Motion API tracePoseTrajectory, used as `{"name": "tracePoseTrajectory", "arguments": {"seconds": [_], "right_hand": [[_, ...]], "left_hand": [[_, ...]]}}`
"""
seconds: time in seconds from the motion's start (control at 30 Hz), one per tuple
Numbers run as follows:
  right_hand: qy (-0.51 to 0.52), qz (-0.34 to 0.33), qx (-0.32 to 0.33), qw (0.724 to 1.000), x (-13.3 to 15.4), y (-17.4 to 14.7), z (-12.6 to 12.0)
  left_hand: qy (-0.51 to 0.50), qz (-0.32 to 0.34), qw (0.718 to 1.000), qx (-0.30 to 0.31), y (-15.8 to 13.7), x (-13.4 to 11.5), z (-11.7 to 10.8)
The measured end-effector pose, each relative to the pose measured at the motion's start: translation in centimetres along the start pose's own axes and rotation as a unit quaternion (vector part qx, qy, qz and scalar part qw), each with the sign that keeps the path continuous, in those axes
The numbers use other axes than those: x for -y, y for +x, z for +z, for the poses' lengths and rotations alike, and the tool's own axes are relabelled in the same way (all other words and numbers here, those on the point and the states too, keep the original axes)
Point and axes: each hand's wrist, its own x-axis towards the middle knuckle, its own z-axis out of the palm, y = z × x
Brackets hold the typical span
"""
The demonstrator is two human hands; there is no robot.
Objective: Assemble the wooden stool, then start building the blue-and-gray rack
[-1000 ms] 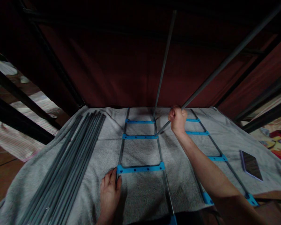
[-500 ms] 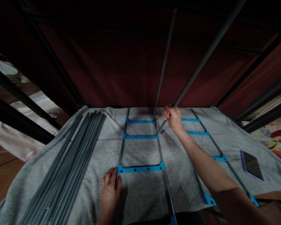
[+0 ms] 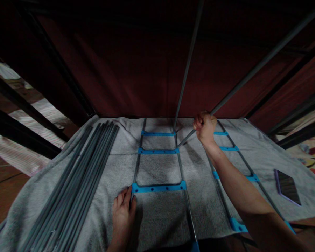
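My right hand is closed around a long grey tube. The tube leans up to the right, and its lower end meets the right end of a blue crosspiece on a ladder-like rack frame. My left hand grips this frame's left side, by the corner of the nearest blue crosspiece. Another thin tube stands up from the right end of the farthest crosspiece. My right forearm partly hides a second frame with blue crosspieces.
Grey cloth covers the surface. A bundle of grey tubes lies on the left. At the right is a phone. Dark bars flank both sides, and a dark red panel rises behind.
My right hand has moved right with the tube, tilting it farther over to the right. The tube's lower end stays at the crosspiece. My left hand keeps its place.
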Motion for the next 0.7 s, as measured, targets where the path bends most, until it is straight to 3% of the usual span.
{"name": "tracePoseTrajectory", "arguments": {"seconds": [0.7], "right_hand": [[0.0, -0.008, -0.003, 1.0, -0.18, -0.69, -0.02]], "left_hand": [[-0.009, -0.007, 1.0, -0.011, -0.08, 0.11, 0.3]]}}
